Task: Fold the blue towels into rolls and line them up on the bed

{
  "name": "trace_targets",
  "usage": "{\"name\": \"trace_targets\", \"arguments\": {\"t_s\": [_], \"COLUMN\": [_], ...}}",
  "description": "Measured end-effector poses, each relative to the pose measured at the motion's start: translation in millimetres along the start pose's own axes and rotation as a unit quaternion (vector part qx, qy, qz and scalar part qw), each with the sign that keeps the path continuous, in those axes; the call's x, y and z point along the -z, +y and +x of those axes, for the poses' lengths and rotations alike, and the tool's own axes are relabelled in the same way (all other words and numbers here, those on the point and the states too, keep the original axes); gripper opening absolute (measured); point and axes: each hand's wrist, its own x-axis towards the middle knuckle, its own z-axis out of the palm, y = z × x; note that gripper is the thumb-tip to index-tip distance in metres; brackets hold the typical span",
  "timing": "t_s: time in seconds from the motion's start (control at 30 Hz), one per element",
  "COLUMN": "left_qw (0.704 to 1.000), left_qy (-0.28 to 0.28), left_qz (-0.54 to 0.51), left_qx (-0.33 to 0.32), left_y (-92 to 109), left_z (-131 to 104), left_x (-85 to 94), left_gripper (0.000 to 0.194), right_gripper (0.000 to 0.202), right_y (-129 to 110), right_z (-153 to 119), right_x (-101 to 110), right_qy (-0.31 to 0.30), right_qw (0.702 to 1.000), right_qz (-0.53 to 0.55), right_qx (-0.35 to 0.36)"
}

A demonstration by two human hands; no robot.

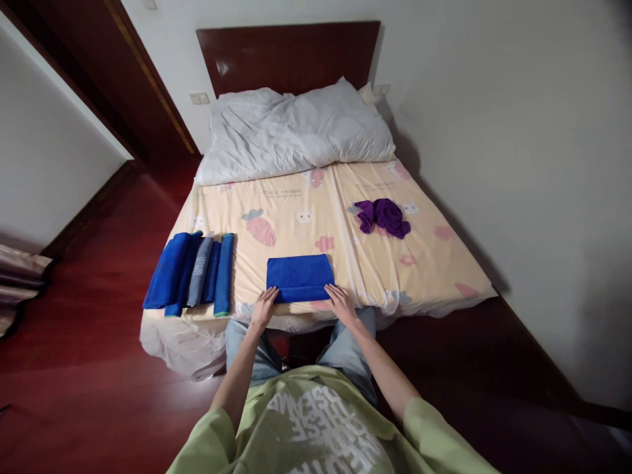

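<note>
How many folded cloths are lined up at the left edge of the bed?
About 5, side by side in the folded stack left of the blue towel under both hands; overlaps may hide more. The purple cloth lies unfolded, far right.

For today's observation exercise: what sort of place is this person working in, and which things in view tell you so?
Most likely a bedroom in a home. A bed with a cartoon-print sheet fills the view, with a white pillow against a dark wooden headboard. Both hands rest at a folded blue towel on it.
</note>
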Motion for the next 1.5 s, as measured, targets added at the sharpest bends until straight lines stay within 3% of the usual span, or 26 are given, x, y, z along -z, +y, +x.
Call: {"name": "trace_targets", "arguments": {"t_s": [0.23, 0.57, 0.73, 0.87, 1.07, 1.23, 1.4, 1.5], "left_qw": [0.999, 1.0, 0.999, 0.999, 0.991, 0.973, 0.948, 0.936], "left_qy": [0.023, 0.013, -0.005, -0.006, 0.056, 0.092, 0.101, 0.125], "left_qz": [-0.022, 0.001, 0.026, 0.007, -0.114, -0.197, -0.254, -0.279], "left_qx": [0.003, -0.009, -0.032, -0.039, 0.03, 0.08, 0.162, 0.172], "left_y": [-3.5, -10.6, -14.8, -16.1, -16.8, -17.7, -12.8, -12.6], "left_z": [-3.1, -2.3, -21.4, -42.7, -43.2, -37.5, -31.4, -26.0], "left_x": [-4.0, -2.3, -3.6, -14.1, -25.0, -20.5, -13.2, -13.3], "left_gripper": [0.07, 0.073, 0.073, 0.074, 0.061, 0.058, 0.036, 0.039], "right_gripper": [0.066, 0.058, 0.055, 0.056, 0.059, 0.049, 0.035, 0.037], "right_y": [1.5, 1.3, 3.2, -1.5, -7.3, 0.8, 6.5, 7.2], "right_z": [3.7, 2.9, -21.3, -44.4, -38.2, -29.0, -21.0, -15.6], "right_x": [0.9, 4.7, 10.1, 9.3, 5.6, 4.4, 4.0, 4.0], "right_qy": [-0.012, -0.024, -0.014, -0.008, 0.039, 0.051, 0.058, 0.073], "right_qw": [1.0, 0.998, 1.0, 1.0, 0.992, 0.973, 0.946, 0.93], "right_qz": [-0.015, -0.045, -0.016, 0.009, 0.097, 0.18, 0.24, 0.274], "right_qx": [-0.004, -0.023, 0.009, -0.003, -0.068, -0.135, -0.209, -0.234]}}
